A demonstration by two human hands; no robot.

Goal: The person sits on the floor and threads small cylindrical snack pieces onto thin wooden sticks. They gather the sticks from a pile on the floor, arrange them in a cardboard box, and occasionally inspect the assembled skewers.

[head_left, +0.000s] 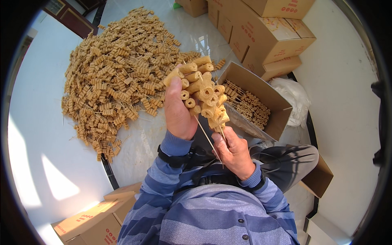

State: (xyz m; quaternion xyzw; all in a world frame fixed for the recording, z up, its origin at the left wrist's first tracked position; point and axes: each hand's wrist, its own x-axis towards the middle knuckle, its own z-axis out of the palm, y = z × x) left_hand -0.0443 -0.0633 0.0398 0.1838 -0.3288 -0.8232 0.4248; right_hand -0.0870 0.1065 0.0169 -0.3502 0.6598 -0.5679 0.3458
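Note:
Both hands are raised in front of my body around a bunch of skewers threaded with tan, hollow tube-shaped pieces. My left hand cups the bunch from the left, its thumb pressed along the tubes. Lower and to the right, my right hand pinches the thin wooden sticks below the tubes. One bare stick slants down from the bunch past the right fingertips. Just right of the bunch stands an open cardboard box with skewers of the same kind laid inside.
A large heap of loose skewers covers the floor at the far left. Closed cardboard boxes are stacked at the back right, beside a white plastic bag. More boxes stand at the near left. White walls border both sides.

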